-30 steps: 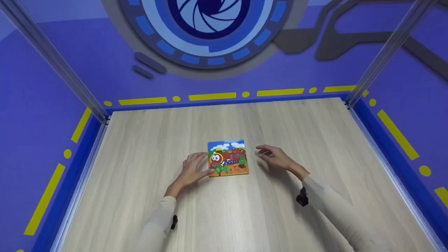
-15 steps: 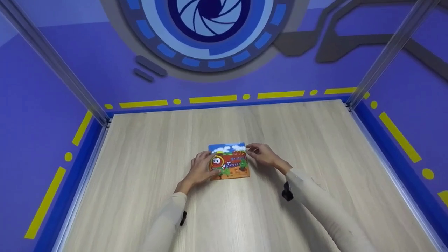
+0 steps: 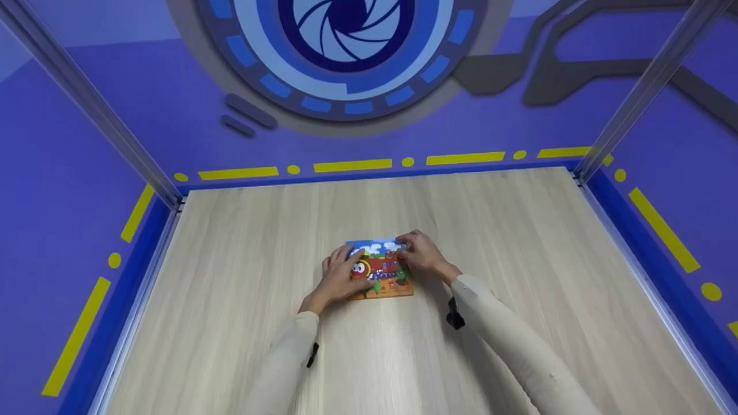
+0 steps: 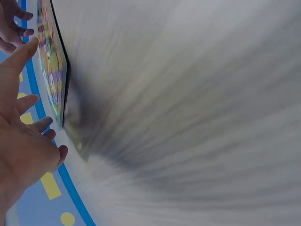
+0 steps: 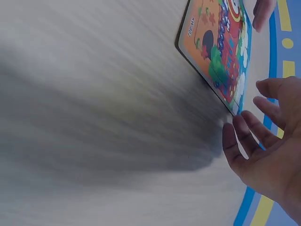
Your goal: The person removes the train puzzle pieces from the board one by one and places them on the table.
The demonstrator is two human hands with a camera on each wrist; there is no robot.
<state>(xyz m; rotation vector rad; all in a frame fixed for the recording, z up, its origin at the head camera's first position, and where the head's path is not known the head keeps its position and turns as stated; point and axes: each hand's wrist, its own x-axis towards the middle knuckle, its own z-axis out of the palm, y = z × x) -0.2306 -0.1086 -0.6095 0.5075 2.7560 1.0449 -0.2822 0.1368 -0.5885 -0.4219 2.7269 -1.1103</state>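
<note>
Blue-orange picture board [image 3: 385,268] | I see right hand [image 3: 425,254] newly reaching 2 o'clock, left hand [image 3: 339,281] at 9 | both loose-fingered | now bracketed two-handed

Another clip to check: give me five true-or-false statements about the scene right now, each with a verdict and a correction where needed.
1. The left hand is at the left side of the cartoon-train board. True.
2. The right hand is at the board's lower left corner. False: it is at the upper right corner in the head view.
3. Yellow dashes mark the back wall. True.
4. The person's forearms are bare. False: pale sleeves cover them.
5. The board's top strip shows clouds. True.
</note>
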